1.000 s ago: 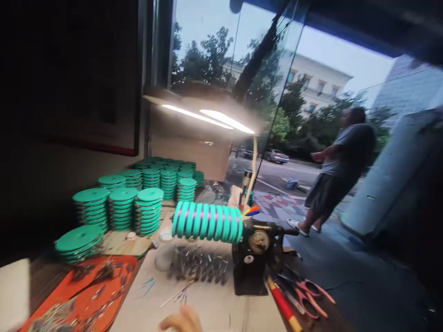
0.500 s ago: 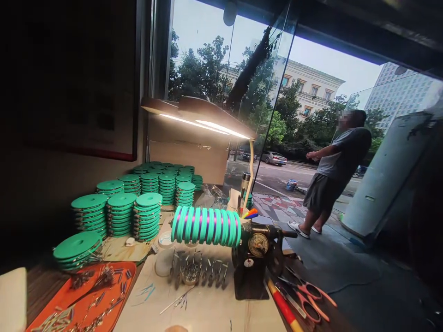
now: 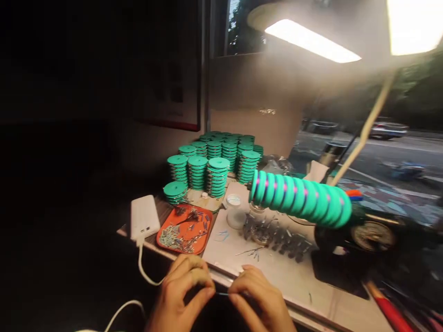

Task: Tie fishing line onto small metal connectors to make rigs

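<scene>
Both my hands are at the table's near edge, low in the view. My left hand (image 3: pixel 180 295) is closed in a pinch, and my right hand (image 3: pixel 259 297) is pinched too. Between their fingertips runs a thin wire or pin (image 3: pixel 223 293), held by both. Beyond them a row of teal discs with pink bands (image 3: pixel 299 198) sits on the shaft of a black hand-crank winder (image 3: pixel 363 237). Small metal clips (image 3: pixel 273 235) hang under the row.
An orange tray (image 3: pixel 183 230) holds several small metal parts. A white power bank (image 3: pixel 144 223) with a cable lies to its left. Stacks of teal discs (image 3: pixel 214 166) stand behind. A lit desk lamp (image 3: pixel 311 41) hangs overhead. A red-handled tool (image 3: pixel 387 309) lies at right.
The view has swung down and left, so the street and the standing person are out of frame. Both my hands have come into view, pinching a thin wire.
</scene>
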Demonstrator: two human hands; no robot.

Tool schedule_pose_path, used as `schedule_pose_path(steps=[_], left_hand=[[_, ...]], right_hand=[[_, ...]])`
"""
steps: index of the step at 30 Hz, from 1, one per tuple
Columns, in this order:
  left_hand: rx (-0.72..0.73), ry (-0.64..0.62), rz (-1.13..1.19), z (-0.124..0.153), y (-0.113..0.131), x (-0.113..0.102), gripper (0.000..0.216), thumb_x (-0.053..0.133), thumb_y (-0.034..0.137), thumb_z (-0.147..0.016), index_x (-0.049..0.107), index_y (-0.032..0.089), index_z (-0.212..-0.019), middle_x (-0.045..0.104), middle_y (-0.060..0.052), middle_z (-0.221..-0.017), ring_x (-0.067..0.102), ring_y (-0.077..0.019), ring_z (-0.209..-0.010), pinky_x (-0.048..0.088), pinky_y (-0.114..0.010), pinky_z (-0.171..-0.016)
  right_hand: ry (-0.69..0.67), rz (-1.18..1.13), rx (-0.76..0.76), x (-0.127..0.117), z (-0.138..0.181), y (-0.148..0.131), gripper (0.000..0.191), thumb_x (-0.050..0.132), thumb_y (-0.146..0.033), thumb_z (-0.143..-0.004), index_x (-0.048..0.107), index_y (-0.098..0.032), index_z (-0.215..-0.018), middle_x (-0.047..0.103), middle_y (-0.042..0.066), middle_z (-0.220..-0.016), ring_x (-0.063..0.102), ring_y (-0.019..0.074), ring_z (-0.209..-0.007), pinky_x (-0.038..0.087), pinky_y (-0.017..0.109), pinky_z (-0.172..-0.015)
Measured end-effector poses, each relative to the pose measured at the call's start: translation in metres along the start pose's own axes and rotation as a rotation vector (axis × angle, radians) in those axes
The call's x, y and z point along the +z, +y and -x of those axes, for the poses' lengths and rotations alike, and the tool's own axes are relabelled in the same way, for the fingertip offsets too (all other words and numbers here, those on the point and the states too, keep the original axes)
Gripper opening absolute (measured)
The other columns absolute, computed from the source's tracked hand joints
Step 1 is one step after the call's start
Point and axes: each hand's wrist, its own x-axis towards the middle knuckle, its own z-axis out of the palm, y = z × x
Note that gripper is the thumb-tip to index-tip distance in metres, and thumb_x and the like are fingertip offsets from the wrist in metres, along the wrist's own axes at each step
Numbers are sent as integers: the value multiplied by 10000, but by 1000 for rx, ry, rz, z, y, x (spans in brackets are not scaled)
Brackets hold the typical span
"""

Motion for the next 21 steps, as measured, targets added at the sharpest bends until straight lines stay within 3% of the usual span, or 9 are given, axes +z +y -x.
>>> schedule_pose_path(steps=[3,6,14,21], left_hand=[[-97,48,-122,-17,-16,-8,77,528,183,-793,602,204,-781,613,-23,-825,548,-178,-840,441,-295,-757],[-178,29,-356,-36,-34,-15,93,543,117,-754,600,180,-717,608,-32,-791,528,-203,-829,413,-338,-744],[-139,-167,-429,-58,-47,-12,117,571,103,-693,604,195,-627,594,-26,-732,504,-234,-804,348,-379,-728],[-130,-155,-317,-59,-49,-11,117,490,100,-730,537,194,-679,567,-21,-742,484,-215,-780,345,-341,-700]], right_hand=[[17,-47,92,0,4,3,119,484,-195,-827,545,-207,-725,590,-17,-635,577,125,-618,448,231,-696],[73,-83,179,5,8,3,157,473,-249,-842,558,-211,-716,574,-7,-627,559,141,-606,426,218,-569],[-4,-47,139,0,10,5,110,500,-213,-830,552,-210,-733,596,-19,-638,578,130,-605,443,200,-569],[-1,-29,145,0,10,3,115,501,-220,-832,553,-204,-731,605,-15,-643,585,129,-597,453,196,-558]])
